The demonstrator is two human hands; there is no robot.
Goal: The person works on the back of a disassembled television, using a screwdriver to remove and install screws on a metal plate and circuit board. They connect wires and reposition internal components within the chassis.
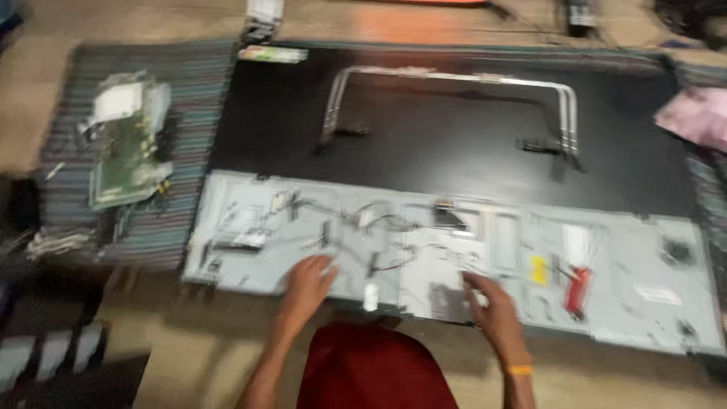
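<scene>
A large flat television lies face down on the floor, its black back [454, 144] bare at the far side and a grey metal chassis plate [606, 265] across the near side. My left hand [309, 282] rests on the plate's near edge, fingers spread beside thin wires [379, 220]. A small white piece [370, 297] lies between my hands. On the plate's near middle, my right hand [492, 303] has its fingers bent; the blur hides whether it holds anything. A red-handled screwdriver [577, 289] lies to its right.
A metal stand frame [454, 79] lies on the black back. A green circuit board [129, 151] sits on a striped mat [189, 83] to the left. Pink cloth [697, 113] is at the far right. A yellow tag [538, 270] sticks to the plate.
</scene>
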